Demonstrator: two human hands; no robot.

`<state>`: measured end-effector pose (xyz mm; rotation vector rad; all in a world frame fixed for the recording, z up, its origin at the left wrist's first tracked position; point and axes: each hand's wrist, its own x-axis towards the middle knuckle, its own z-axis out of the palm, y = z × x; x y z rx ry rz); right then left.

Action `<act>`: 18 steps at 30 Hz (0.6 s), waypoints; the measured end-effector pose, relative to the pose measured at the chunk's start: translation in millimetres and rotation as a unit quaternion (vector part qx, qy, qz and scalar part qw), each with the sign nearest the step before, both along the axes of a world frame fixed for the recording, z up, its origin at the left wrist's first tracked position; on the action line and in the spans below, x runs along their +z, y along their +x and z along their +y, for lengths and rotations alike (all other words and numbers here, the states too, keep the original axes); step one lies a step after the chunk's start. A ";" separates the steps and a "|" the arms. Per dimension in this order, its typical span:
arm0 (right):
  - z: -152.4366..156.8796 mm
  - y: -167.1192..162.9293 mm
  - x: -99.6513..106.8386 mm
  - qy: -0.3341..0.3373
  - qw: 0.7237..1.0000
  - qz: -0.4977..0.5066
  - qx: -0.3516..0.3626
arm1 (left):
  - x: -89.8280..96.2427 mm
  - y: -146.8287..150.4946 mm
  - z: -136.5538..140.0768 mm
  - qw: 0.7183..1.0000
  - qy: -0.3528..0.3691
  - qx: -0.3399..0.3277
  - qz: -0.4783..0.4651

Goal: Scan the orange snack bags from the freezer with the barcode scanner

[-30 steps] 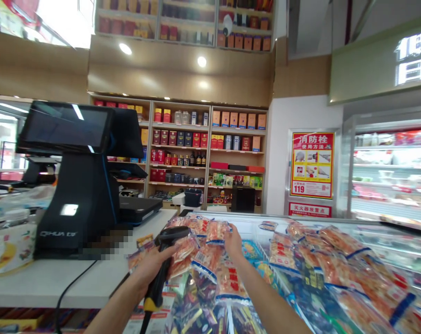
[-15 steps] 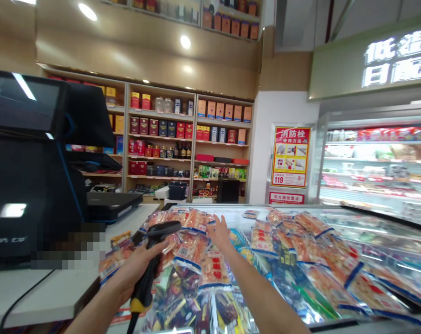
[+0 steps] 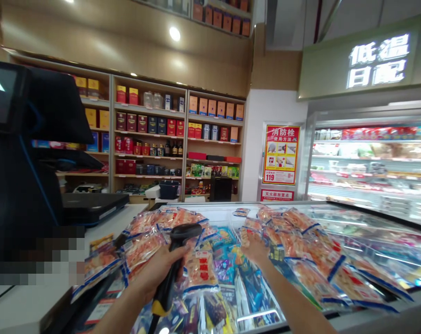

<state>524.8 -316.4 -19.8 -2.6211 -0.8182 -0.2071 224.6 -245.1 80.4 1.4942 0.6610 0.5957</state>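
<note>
My left hand is wrapped round the handle of a black barcode scanner with a yellow band near its cable end. The scanner's head is over a clear, blue-edged bag of pale orange food with red print. My right hand reaches over the freezer, its fingers stretched towards a similar bag on the right-hand pile. They look slightly blurred and apart; whether they touch the bag I cannot tell. Several more such bags lie right of my right hand, and others lie left of the scanner.
A chest freezer with colourful packs under the bags spreads before me. On the left, a white counter bears a black checkout terminal. Shelves of boxes stand behind, and a lit display fridge is at the right.
My right hand has moved right, from the left-hand bags to the right-hand pile. My left hand and the scanner have shifted right in view, while the background has shifted left.
</note>
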 end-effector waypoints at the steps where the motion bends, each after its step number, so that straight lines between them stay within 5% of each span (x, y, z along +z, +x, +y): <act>1: -2.3 0.7 1.5 0.003 1.000 0.009 0.011 | 0.9 1.3 -2.2 1.000 0.001 -0.005 0.000; 7: -11.1 -5.7 -0.6 -0.009 0.997 -0.076 0.009 | 1.1 6.4 -11.3 1.000 0.002 -0.015 -0.010; 11: -9.4 -4.7 -4.3 0.008 1.000 -0.001 0.029 | -1.6 6.9 -10.8 0.999 -0.003 -0.026 -0.017; 18: -23.0 31.5 2.7 0.293 0.953 0.054 0.060 | -4.8 4.4 -7.5 0.996 -0.022 -0.071 -0.039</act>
